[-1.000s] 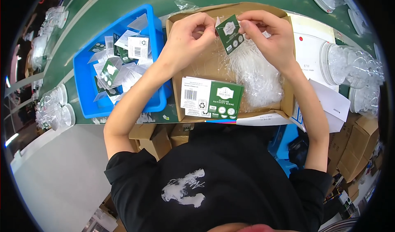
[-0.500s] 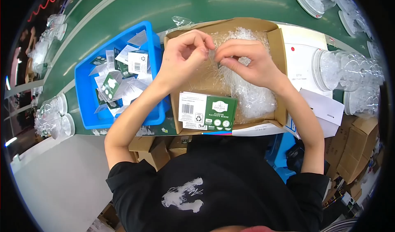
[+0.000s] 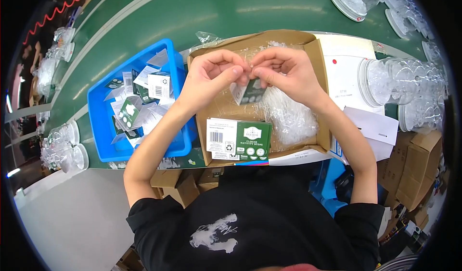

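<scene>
Card axis: the folded green-and-white printed card [image 3: 251, 95] hangs aslant, its lower edge toward the wearer's body; fingers and blur keep me from telling its long axis.
Card facing: green face upward, a white panel showing at its left side.
Card position: just below the meeting fingertips, between both hands, above the shallow brown cardboard tray [image 3: 214, 110].
Left hand [image 3: 211, 76]: thumb and forefinger closed in a pinch at the card's upper end, palm loosely curled.
Right hand [image 3: 288, 74]: likewise pinched at the upper end, other fingers bent (which hand bears the weight, I cannot tell).
Card appearance: dark green with pale print, smeared by motion blur.
Tray contents: a heap of clear, glossy plastic strands [image 3: 292, 119] at right; flat green-and-white cards [image 3: 255, 138] overlapping the near left corner.
Left of tray: a blue rectangular plastic bin [image 3: 174, 64] of loose cards.
</scene>
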Motion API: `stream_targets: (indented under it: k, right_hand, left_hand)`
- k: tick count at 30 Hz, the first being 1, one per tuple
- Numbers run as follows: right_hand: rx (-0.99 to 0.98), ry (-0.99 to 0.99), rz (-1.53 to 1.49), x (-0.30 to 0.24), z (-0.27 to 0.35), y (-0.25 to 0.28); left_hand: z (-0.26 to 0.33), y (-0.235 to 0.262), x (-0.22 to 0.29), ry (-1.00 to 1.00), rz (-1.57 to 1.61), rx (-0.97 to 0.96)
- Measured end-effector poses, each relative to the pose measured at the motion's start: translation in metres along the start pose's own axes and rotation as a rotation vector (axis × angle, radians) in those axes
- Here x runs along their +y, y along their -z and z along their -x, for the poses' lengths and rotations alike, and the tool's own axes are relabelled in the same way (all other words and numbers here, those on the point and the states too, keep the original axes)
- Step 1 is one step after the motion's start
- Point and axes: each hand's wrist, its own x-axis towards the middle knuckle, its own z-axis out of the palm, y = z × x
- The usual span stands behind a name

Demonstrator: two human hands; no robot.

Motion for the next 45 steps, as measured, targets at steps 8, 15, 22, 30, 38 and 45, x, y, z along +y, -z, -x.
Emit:
stream_targets:
  k: [8, 15, 22, 30, 38, 45]
  right_hand:
    - [0.074, 0.079, 0.108, 0.001, 0.000, -0.002]
    - [0.073, 0.300, 0.519, 0.004, -0.003, 0.005]
    - [0.101, 0.231, 0.488, 0.002, -0.002, 0.004]
    - [0.020, 0.255, 0.504, 0.001, -0.002, 0.003]
    - [-0.011, 0.193, 0.443, 0.002, 0.004, 0.001]
    - [-0.014, 0.215, 0.473, -0.009, 0.003, 0.003]
  left_hand:
    - [0.000, -0.003, -0.001, 0.007, -0.049, 0.070]
    - [0.000, -0.004, -0.004, 0.002, -0.192, 0.082]
    - [0.000, -0.006, -0.005, 0.039, -0.178, 0.069]
    - [-0.001, -0.006, -0.006, 0.066, -0.220, 0.060]
    - [0.005, -0.009, -0.009, 0.092, -0.248, 0.068]
    - [0.002, -0.013, 0.003, 0.097, -0.257, 0.061]
